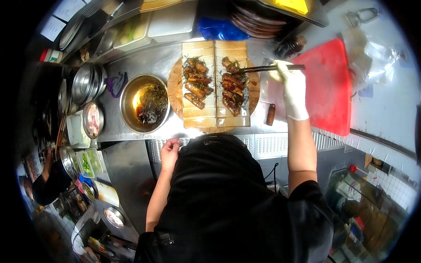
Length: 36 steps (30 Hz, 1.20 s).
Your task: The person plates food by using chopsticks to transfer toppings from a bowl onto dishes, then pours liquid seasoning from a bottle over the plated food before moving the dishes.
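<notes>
At the left edge shows a co-worker's dark sleeve [49, 186]; right of it and farther sits a dish [102, 123] of pale pieces [93, 118], perhaps raw meat. Next comes a steel bowl [123, 106] with dark herbs [155, 97] and brown liquid; no meat can be made out there, so little seems left to take from it. Just nearer, the bare left hand [170, 153] hangs by the counter's edge, fingers loosely curled, nothing seen in them. On a round board [175, 87] lie two long plates side by side, the left plate [199, 120] and the right plate [232, 122], each bearing browned meat [233, 87] strewn with herbs. Plating looks nearly done, with perhaps some arranging left on the right plate. Chopsticks [263, 69] reach its far end, pinched in the gloved right hand [292, 90]. Beyond lies a red board [324, 87]. The bowl's bottom is covered, the left palm is hidden, the chopsticks' tips merge with the meat, so whether they grip a piece cannot be told, and glare blurs the clear plastic [379, 57] at far right.
</notes>
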Tool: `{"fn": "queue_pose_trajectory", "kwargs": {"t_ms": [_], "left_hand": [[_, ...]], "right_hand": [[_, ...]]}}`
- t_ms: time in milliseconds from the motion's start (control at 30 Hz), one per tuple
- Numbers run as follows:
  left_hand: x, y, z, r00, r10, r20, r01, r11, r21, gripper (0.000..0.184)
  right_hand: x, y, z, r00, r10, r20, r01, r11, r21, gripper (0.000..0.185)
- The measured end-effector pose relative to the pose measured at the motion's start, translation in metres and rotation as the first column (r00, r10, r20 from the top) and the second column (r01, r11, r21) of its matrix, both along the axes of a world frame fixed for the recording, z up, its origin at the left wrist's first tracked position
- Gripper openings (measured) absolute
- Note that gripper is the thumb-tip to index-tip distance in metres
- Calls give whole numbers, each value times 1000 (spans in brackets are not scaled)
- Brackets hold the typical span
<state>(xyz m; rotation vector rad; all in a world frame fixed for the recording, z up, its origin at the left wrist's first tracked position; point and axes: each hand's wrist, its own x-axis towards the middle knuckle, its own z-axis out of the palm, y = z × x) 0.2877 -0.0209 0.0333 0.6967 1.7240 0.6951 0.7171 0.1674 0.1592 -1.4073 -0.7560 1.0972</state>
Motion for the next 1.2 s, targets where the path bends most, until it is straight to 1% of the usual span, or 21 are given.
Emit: {"fn": "queue_pose_trajectory", "kwargs": {"t_ms": [100,133,233,267,367,400,433,500,533,567,633,733,767,833,867,900,1033,1100,1133,1200], "left_hand": [[0,1,4,1000,-21,-22,20,1000,-23,22],[-2,1,6,999,-31,-36,30,999,-31,22],[-6,-2,-7,999,18,41,-17,999,-29,22],[-9,-3,-10,999,1,38,1,999,-43,22],[-9,-3,-10,999,0,43,0,1000,-23,21],[-9,-3,-9,999,1,43,0,1000,-22,20],[-9,-3,-8,999,2,44,-1,1000,-22,20],[-10,-4,-7,999,17,48,-17,1000,-15,20],[-10,-5,-6,998,31,52,-30,999,-10,20],[-11,-6,-6,997,44,56,-43,999,-6,19],[-13,-9,-7,996,56,62,-56,998,-2,19],[-15,-11,-8,995,68,66,-68,998,-10,17],[-16,-11,-9,995,70,65,-69,997,-16,16],[-17,-11,-12,996,71,55,-71,997,-11,16],[-17,-11,-13,996,73,60,-72,997,-10,17],[-17,-10,-14,995,74,64,-74,997,-9,17],[-18,-5,-21,999,-19,30,17,999,45,20],[-15,0,-21,999,-29,36,28,999,15,20],[-13,2,-20,999,-32,38,32,999,0,21],[-9,6,-20,998,-15,67,16,1000,-18,21]], "right_hand": [[4,-2,7,997,-34,-74,37,998,47,25],[8,0,5,997,-13,-77,18,998,60,26],[-2,7,16,998,13,-54,-8,996,92,26],[-12,9,19,997,-7,-71,15,994,104,28],[-39,18,37,965,161,206,-158,987,-27,33],[-46,26,25,944,176,280,-184,983,3,36],[-57,31,30,931,218,294,-205,976,-73,36],[-73,45,-5,955,219,201,-242,965,97,33],[-81,49,-9,963,260,69,-267,957,113,29],[-88,51,-13,965,263,-4,-261,960,100,28],[-94,53,-12,961,274,33,-276,959,65,29],[-81,45,17,912,319,257,-335,942,20,30],[-75,40,26,941,281,190,-291,956,28,30],[-51,29,42,886,264,380,-267,963,-45,29],[-48,22,46,960,197,197,-214,974,70,28],[-36,15,48,973,199,119,-209,975,72,27],[-9,-5,38,958,231,173,-232,973,-11,26],[-5,-12,30,959,230,168,-229,973,-26,26],[-2,-12,24,971,196,138,-199,980,9,26],[2,-9,18,984,137,112,-140,990,16,27]]}}
